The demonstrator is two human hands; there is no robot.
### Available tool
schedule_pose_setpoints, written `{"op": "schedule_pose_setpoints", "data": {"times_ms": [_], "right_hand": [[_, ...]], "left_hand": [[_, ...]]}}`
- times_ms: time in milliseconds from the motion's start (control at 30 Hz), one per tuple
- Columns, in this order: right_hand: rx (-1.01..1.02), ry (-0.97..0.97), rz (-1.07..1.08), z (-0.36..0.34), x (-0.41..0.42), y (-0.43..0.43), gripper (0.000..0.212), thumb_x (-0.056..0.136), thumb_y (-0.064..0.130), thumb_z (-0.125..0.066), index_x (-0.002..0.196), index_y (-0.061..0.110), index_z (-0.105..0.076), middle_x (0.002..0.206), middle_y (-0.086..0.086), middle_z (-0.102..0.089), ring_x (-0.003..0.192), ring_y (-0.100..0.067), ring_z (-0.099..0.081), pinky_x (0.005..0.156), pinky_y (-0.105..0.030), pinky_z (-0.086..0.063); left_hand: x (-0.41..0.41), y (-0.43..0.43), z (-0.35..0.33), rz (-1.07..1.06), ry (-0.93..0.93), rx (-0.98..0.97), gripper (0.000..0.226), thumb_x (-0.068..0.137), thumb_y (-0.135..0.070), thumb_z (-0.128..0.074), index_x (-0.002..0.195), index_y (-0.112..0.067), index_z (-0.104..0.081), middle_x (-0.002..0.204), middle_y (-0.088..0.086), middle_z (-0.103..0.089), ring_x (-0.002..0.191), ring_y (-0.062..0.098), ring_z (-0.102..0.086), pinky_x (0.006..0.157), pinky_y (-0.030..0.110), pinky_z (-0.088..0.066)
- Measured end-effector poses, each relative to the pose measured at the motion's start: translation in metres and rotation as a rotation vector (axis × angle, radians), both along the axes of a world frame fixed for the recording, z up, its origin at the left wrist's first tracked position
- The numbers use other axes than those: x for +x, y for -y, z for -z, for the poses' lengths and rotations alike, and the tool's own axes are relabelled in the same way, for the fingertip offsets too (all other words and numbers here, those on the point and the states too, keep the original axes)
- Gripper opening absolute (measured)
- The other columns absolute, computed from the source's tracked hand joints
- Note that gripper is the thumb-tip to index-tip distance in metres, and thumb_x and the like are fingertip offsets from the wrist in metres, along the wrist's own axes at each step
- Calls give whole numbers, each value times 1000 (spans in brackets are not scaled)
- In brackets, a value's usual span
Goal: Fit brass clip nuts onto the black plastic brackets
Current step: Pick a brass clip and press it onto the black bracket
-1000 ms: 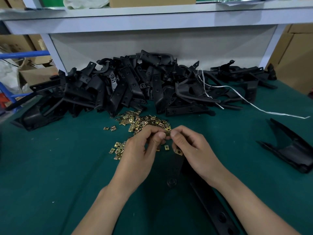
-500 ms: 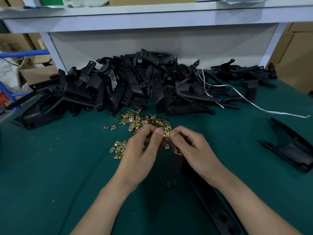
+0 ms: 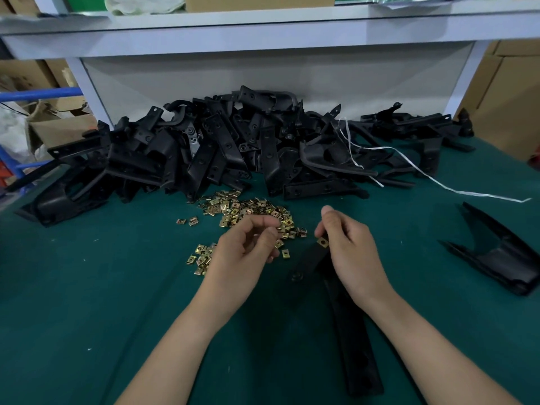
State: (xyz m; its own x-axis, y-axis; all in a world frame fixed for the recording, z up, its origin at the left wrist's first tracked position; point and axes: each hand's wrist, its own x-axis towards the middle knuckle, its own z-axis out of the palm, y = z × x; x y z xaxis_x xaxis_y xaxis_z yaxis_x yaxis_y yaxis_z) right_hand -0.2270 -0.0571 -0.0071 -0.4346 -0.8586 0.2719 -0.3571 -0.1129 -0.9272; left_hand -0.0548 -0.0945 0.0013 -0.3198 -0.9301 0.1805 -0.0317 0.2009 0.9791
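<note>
Head view: right hand (image 3: 349,252) clamped on end of black bracket (image 3: 347,323) lying on green table (image 3: 87,302), one brass nut (image 3: 322,242) fitted at tip. Left hand (image 3: 247,248) curled over loose nuts (image 3: 248,210), apart from right; maybe pinching one, cannot tell. Bracket pile (image 3: 219,153) along back edge, lone bracket (image 3: 505,258) right; open cloth near left

There is one view only, from the camera on my head, looking forward and down over the green felt-covered table (image 3: 87,287). It sits close above my forearms, which enter from 6 o'clock; the heap of black plastic brackets (image 3: 222,150) lies farther off at 12, under the white shelf (image 3: 263,24).
</note>
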Motion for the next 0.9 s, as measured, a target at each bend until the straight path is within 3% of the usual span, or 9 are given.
{"op": "schedule_pose_setpoints", "data": {"times_ms": [233, 367, 667, 900], "right_hand": [[-5, 24, 100, -1, -1, 1, 48, 107, 49, -40, 71, 30, -65, 42, 12, -29, 42, -8, -31, 42, -20, -28], [-15, 22, 114, -3, 0, 0, 50, 107, 50, -39, 69, 30, -65, 41, 12, -30, 41, -7, -30, 41, -18, -27], [-53, -26, 138, -4, 0, -2, 52, 107, 48, -38, 67, 29, -64, 40, 13, -34, 41, -5, -34, 42, -18, -29], [-48, -34, 121, -3, 0, -1, 47, 107, 49, -38, 73, 31, -64, 40, 13, -33, 41, -6, -30, 41, -20, -27]], "left_hand": [[1, -1, 0, 107, -27, 188, 18, 101, -10, -56, 103, -20, -72, 79, -7, -66, 78, 10, -65, 76, 26, -58], [-2, -3, 0, 130, -114, 289, 16, 98, -9, -60, 106, -15, -72, 81, -3, -68, 76, 12, -66, 71, 21, -55], [-14, -8, 4, 181, -307, 510, 11, 93, -5, -63, 102, -6, -70, 83, 5, -69, 79, 17, -68, 68, 29, -58], [-16, -9, 3, 167, -332, 553, 9, 93, -5, -64, 100, -6, -70, 84, 5, -69, 80, 17, -68, 66, 27, -57]]}}
